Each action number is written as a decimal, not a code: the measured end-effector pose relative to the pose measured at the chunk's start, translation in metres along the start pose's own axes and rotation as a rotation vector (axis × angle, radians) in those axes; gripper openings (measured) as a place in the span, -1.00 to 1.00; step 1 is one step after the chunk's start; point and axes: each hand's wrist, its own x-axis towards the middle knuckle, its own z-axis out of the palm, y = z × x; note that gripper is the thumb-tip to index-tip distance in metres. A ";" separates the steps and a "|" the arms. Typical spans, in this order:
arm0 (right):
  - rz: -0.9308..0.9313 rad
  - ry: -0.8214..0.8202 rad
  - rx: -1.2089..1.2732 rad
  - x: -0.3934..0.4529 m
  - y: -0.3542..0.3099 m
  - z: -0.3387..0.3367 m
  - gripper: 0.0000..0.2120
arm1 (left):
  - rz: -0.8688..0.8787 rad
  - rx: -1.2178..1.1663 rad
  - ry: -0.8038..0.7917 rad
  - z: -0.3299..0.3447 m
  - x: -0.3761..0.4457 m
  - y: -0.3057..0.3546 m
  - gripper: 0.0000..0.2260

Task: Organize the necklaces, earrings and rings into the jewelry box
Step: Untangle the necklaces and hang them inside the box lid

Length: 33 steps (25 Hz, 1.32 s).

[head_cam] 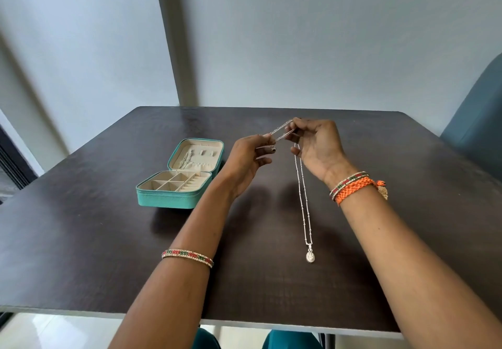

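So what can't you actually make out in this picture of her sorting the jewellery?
All from the head view:
- The necklace clasp: hidden between the fingertips of the left hand and right hand.
- The design on the pendant: too small.
- The items in the lid of the jewelry box: too small to identify.
- The charm on the orange wristband: partly hidden behind the wrist.
- The table legs: cut off by the bottom edge.

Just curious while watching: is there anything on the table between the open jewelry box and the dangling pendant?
In the head view, only the person's left forearm crosses between the jewelry box and the pendant; the table there looks bare.
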 end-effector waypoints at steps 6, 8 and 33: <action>0.001 -0.079 -0.009 -0.002 0.000 0.005 -0.76 | 0.003 0.169 0.091 0.000 0.000 0.003 -0.76; -0.114 0.051 -0.135 -0.003 -0.001 0.007 -0.79 | -0.038 0.157 0.068 0.001 -0.002 0.003 -0.79; -0.603 -0.068 -0.780 0.003 0.021 0.107 -0.79 | 0.032 0.671 0.402 -0.158 0.010 0.000 -0.89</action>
